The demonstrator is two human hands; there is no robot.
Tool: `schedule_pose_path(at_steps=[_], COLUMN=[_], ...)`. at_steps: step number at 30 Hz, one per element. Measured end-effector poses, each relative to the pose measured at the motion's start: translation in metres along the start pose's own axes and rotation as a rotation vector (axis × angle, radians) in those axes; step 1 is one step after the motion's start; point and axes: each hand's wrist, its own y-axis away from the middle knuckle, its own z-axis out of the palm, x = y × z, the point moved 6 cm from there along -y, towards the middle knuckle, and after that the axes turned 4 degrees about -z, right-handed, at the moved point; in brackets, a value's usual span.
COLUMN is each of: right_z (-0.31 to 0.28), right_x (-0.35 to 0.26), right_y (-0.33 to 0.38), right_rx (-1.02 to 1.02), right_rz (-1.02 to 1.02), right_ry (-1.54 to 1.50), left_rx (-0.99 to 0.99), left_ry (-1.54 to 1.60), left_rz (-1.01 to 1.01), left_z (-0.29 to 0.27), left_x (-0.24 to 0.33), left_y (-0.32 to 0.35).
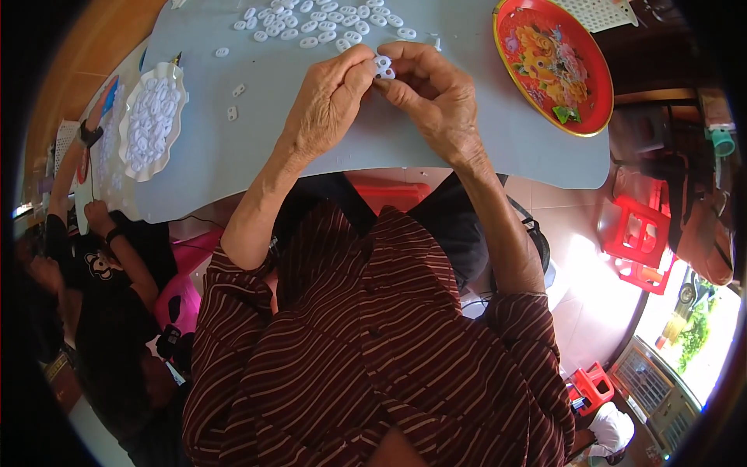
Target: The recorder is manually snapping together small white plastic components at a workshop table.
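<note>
Far to the left of the fingers, a co-worker's bare hand [97, 215] is seen at the edge of a smooth grey table [214, 167]. Nearer, a white dish with a wavy rim [159, 169] is filled with small white oval pieces. Between dish and fingers, three loose white pieces [232, 114] are noted, set well apart from one another. Just beyond the fingers, a scattered spread of white oval two-holed pieces [327, 36] is observed. By the left hand [331, 101], thumb and forefinger are pressed on a small white piece with several holes [384, 67]; its right side is pinched by thumb and forefinger of the right hand [436, 97], whose remaining fingers are curled. Whether one piece or two joined are held cannot be told. Right of the fingers, a round red flower-patterned tray with a gold rim [601, 93] is positioned; a small green item [566, 114] is contained in it.
</note>
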Motion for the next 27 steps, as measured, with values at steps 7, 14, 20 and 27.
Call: schedule_pose_path(at_steps=[7,14,20,27], right_z=[0.001,0.000,0.004,0.005], right_x=[0.001,0.004,-0.006,-0.011], right_y=[-0.001,0.000,0.001,0.002], right_rx=[-0.024,0.020,0.009,-0.020], right_rz=[0.009,0.022,-0.068,-0.086], right_ry=[-0.022,-0.070,0.218,0.356], left_rx=[-0.029,-0.110,-0.087,-0.148], left_ry=[-0.069,-0.075,-0.039,-0.079], left_rz=[0.123,0.054,0.049,0.045], left_z=[0.001,0.001,0.002,0.002], left_x=[0.004,0.001,0.000,0.000], left_y=[-0.002,-0.005,-0.001,-0.001])
